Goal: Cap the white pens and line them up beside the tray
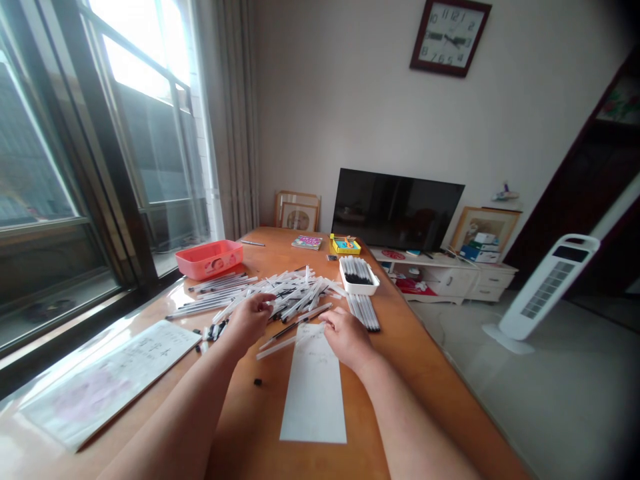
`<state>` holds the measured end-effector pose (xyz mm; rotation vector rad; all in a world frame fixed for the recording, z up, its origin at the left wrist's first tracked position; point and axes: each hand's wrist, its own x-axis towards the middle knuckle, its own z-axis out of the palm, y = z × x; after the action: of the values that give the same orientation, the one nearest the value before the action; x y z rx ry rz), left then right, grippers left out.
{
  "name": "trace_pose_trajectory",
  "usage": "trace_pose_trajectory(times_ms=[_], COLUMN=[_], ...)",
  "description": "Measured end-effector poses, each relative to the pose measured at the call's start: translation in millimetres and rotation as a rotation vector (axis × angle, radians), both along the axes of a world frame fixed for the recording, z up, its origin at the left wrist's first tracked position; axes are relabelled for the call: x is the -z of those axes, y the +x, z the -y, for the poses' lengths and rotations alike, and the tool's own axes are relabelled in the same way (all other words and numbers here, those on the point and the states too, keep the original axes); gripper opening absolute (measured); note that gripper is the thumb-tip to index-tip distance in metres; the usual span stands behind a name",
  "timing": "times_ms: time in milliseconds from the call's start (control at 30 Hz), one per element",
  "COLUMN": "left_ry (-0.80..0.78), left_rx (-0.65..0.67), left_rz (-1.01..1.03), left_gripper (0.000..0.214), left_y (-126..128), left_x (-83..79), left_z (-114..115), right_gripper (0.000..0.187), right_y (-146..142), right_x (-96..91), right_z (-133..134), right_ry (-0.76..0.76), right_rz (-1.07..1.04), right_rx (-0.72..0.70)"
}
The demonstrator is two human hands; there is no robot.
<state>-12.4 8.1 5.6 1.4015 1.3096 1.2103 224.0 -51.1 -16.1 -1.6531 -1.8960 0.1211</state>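
Observation:
A heap of several clear pen barrels point(280, 293) lies on the wooden table point(400, 347). My left hand point(250, 320) is curled at the near edge of the heap, fingers closed on a pen part. My right hand point(345, 335) rests on the far end of a white paper strip point(314, 387), fingers pinched on a thin pen piece. A black refill and a clear barrel point(285, 337) lie between the hands. A small black cap point(258, 382) sits loose on the table near the paper.
A white tray point(359, 276) of finished pens stands beyond the heap, with a row of pens point(365, 312) in front. A pink basket point(209, 259) sits far left, a printed sheet point(107, 373) near left. TV, fan and cabinet stand to the right.

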Motion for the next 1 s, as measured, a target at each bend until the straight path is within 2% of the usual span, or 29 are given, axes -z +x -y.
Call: trace_pose_trajectory(times_ms=[100,300,500,633,1000], left_ry=[-0.004,-0.039,-0.133,-0.148,-0.206], left_rx=[0.025,-0.037,-0.141,-0.172,-0.247], left_rz=[0.041,0.209,0.499,0.62,0.795], left_gripper=[0.039,0.045,0.046,0.042,0.031], left_y=[-2.5,-13.7,-23.4,-29.8,-42.9], left_x=[-3.8,-10.8,-11.4,-10.2,-12.0], left_z=[0.4,-6.1,-13.9,-18.9,-27.3], right_gripper=[0.032,0.03,0.023,0.021,0.02], right_y=[-7.5,-21.3,-28.9,-35.4,-53.4], right_x=[-0.8,-4.9,-10.5,-14.4,-29.2], right_z=[1.6,7.3,10.9,11.1,0.9], right_ry=[0.005,-0.011,0.054,0.077,-0.095], right_rz=[0.057,0.114,0.094,0.126,0.357], right_rx=[-0.04,-0.099,-0.054,-0.025,-0.044])
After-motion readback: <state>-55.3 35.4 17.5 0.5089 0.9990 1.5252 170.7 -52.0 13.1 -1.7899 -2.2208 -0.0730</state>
